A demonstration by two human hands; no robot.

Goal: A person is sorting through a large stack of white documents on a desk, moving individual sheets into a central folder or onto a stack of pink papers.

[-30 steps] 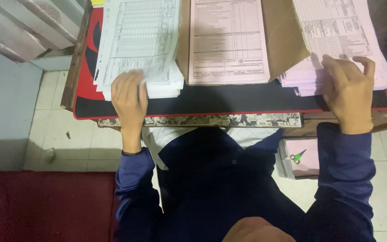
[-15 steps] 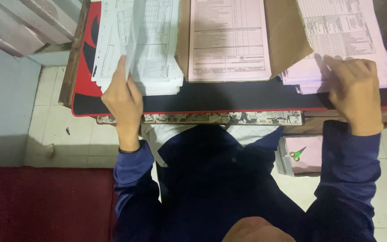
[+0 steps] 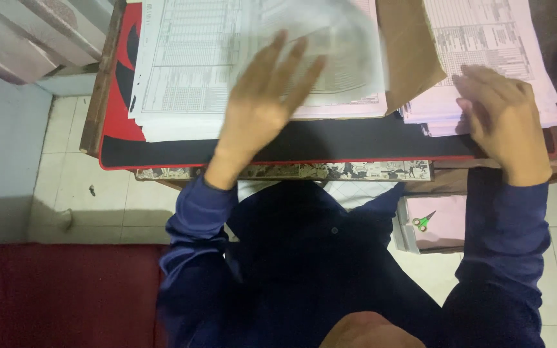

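Since half a second ago, the left hand [image 3: 262,103] has swung a blurred white printed sheet [image 3: 320,48] rightward off the white form stack [image 3: 185,71], grip spread flat beneath it, hiding the middle pink form. At three o'clock, right hand [image 3: 501,116] presses the pink paper stack [image 3: 485,38], fingers loosely spread.
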